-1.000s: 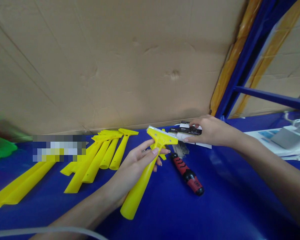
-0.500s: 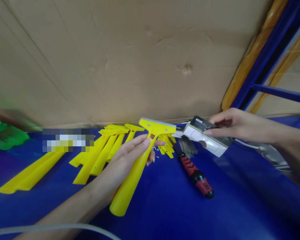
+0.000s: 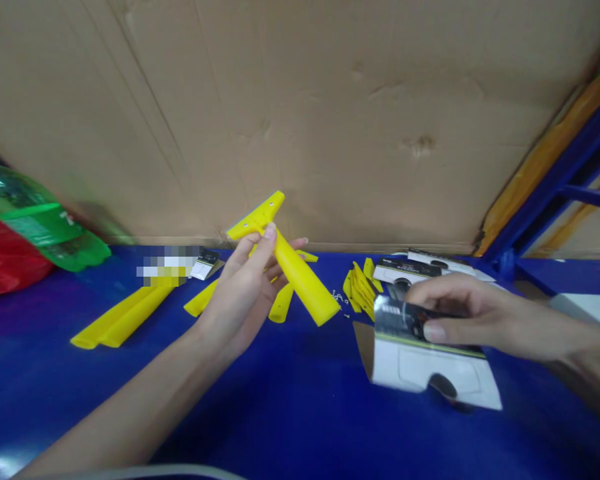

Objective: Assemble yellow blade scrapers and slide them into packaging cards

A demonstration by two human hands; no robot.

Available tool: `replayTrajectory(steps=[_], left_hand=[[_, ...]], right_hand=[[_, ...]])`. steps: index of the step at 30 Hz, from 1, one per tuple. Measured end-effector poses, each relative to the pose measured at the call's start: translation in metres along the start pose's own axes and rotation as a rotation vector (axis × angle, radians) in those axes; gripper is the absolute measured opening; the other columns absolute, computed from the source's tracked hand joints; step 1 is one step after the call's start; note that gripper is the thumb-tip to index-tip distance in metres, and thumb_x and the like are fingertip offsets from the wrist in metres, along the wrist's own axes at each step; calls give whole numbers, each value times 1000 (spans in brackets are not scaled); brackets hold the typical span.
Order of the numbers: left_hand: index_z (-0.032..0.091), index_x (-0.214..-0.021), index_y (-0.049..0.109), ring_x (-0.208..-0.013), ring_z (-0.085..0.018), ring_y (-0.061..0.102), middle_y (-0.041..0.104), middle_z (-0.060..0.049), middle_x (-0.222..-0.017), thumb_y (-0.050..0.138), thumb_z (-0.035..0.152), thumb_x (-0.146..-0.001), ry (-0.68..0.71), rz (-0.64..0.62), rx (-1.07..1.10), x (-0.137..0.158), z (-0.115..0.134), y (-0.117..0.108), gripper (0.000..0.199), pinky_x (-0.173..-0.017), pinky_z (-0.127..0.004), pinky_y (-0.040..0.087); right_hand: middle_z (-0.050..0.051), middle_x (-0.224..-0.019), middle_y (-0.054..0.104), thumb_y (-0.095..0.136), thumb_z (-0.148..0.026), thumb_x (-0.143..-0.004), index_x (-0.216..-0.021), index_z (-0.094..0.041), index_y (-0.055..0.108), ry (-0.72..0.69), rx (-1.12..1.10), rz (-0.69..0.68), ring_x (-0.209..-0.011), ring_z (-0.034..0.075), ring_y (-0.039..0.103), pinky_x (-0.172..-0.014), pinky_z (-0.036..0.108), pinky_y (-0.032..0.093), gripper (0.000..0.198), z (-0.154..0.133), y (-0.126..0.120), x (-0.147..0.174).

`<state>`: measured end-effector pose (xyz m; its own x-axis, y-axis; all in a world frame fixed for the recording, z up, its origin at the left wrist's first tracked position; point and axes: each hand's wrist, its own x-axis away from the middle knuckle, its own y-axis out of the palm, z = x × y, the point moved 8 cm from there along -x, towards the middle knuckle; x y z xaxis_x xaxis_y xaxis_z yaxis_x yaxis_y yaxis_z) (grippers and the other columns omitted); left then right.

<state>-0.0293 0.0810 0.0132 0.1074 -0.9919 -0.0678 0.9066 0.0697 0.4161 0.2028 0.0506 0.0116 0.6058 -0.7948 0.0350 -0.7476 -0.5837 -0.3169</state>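
Observation:
My left hand (image 3: 243, 290) is closed round the neck of a yellow scraper (image 3: 305, 283), whose head with two screws points up and left while its handle slants down to the right. In my right hand (image 3: 473, 313) is a black and white cardboard sleeve (image 3: 430, 363), pinched between thumb and fingers and bulged open at its left end. The two things are apart. Behind my left hand lie more yellow scrapers (image 3: 281, 305), mostly hidden. Further left, other yellow handles (image 3: 125, 313) lie side by side, their upper ends blurred out.
Small yellow pieces (image 3: 360, 290) are heaped beside loose screws (image 3: 341, 299). More cardboard sleeves (image 3: 405, 271) lie at the back right. A green bottle (image 3: 50, 230) and a red bag (image 3: 5, 260) are at the left. Cardboard (image 3: 300, 120) walls off the back of the blue table (image 3: 290, 413).
My left hand has turned the scraper so its head now points up-left. The sleeve has come down in my right hand, away from the scraper head, and opened out. The camera view has shifted.

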Motion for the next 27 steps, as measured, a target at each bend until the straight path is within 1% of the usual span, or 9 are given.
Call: replayTrajectory(steps=[2,4,9,12,14,18,22,24,27], left_hand=[[21,-90,57,-96,-20,76,80,-5,-95,76,31,-94,45,7,17,-1,2,-2,22,-81,-28,59],[20,-96,60,-94,-19,76,79,-4,-92,75,29,-95,45,-26,-3,0,-2,3,18,-77,-26,59],[16,-111,60,-82,-20,77,81,-9,-97,79,29,-92,-33,-114,-150,9,-19,19,30,-68,-27,62],[14,-111,59,-75,-19,78,82,-11,-94,78,23,-93,-122,-144,-167,13,-29,25,27,-74,-31,63],[14,-112,59,-76,-20,78,82,-12,-94,77,21,-93,-167,-177,-173,15,-34,29,28,-80,-33,63],[13,-115,64,-81,-20,77,82,-10,-94,81,29,-89,-188,-240,-220,18,-40,33,34,-79,-31,59],[14,-93,73,-75,-17,71,79,-6,-86,82,38,-85,-223,-305,-223,20,-48,38,28,-70,-25,53],[14,-88,76,-77,-18,70,79,-6,-86,82,39,-83,-235,-334,-233,21,-50,41,26,-70,-25,52],[15,-92,81,-87,-24,73,81,-8,-94,84,33,-79,-258,-370,-265,24,-53,45,22,-76,-29,55]], right_hand=[[1,-68,74,82,-37,-83,-78,-23,81,-34,98,-70,-59,15,65,-51,23,49,15,-8,12,1],[1,-66,74,84,-36,-82,-73,-22,82,-75,162,-70,-58,15,64,-52,24,49,17,-16,21,-1],[0,-60,70,87,-43,-81,-64,-21,76,-338,306,217,-55,14,61,-53,26,46,30,-38,13,-8],[1,-66,72,85,-46,-84,-70,-22,77,-441,412,338,-61,16,64,-58,29,49,29,-42,5,-7],[2,-70,72,83,-46,-86,-73,-23,77,-497,484,366,-65,17,65,-61,30,50,27,-44,5,-5],[4,-81,71,77,-40,-92,-81,-23,75,-573,578,379,-77,20,67,-70,32,54,20,-42,8,-3],[5,-92,67,75,-34,-94,-87,-23,72,-620,609,462,-83,20,66,-75,33,55,13,-39,4,-1],[7,-103,67,76,-32,-93,-88,-22,71,-634,633,502,-95,22,67,-83,36,56,12,-38,1,-2],[11,-127,63,78,-30,-92,-88,-22,71,-667,671,527,-120,30,63,-99,45,53,12,-40,0,-5]])
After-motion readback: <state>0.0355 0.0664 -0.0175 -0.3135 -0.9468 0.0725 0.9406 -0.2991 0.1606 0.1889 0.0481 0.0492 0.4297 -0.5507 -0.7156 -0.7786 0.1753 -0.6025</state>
